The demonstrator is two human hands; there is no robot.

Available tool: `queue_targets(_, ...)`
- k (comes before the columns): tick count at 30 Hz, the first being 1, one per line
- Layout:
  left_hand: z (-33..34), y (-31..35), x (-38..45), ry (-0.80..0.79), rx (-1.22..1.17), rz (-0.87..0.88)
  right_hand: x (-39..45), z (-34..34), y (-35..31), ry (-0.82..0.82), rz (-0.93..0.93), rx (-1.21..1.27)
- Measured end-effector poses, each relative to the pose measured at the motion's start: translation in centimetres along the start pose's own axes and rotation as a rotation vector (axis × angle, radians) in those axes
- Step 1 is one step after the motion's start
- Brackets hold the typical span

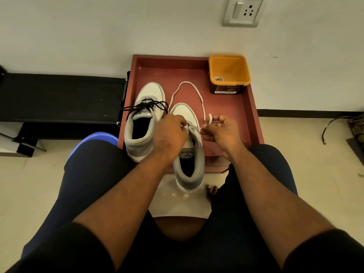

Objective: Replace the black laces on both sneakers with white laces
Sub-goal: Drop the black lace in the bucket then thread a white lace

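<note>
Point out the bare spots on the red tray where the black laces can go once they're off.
Bare tray floor lies along the back wall behind the left sneaker, and on the right below the yellow tub, beyond the right hand. The middle is crowded: white lace loop, right sneaker, left hand.

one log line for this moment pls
stage: lacing right sneaker | left hand: on sneaker | right hand: pinching white lace | left sneaker: black laces still in

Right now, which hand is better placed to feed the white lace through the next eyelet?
Probably the right hand: it pinches the white lace end beside the near sneaker; the left hand steadies it.
</note>
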State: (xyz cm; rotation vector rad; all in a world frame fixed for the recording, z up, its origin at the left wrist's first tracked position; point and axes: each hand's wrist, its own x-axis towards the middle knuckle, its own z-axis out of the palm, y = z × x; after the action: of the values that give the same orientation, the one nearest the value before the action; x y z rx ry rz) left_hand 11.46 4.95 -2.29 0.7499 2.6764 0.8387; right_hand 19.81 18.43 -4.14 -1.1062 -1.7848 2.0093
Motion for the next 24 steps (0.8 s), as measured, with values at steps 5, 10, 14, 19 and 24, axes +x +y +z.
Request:
queue_targets(5, 2.2, -1.6, 2.9, -0.074, 0.051, -0.083, 2.6, 1.2, 0.5, -0.001, -0.090, -0.099)
queue_targets(10, 1.9, -1.3, 4.6, -0.183, -0.082, -0.124, 4.1, 1.9, 1.9, 0.006, -0.140, -0.151)
queue_targets(14, 2.6, -2.0, 4.9, -0.150, -0.287, -0.237, 4.5, 2.3, 2.3, 0.018, -0.146, -0.177)
queue_targets(19, 3.1, -2.4, 4.7, -0.135, -0.352, -0.260, 4.8, 3.1, 2.4, 0.023, -0.142, -0.178)
queue_targets(24, 3.4, -2.8, 4.7, -0.143, -0.441, -0.277, 5.1, 3.1, 2.5, -0.004, -0.123, -0.224)
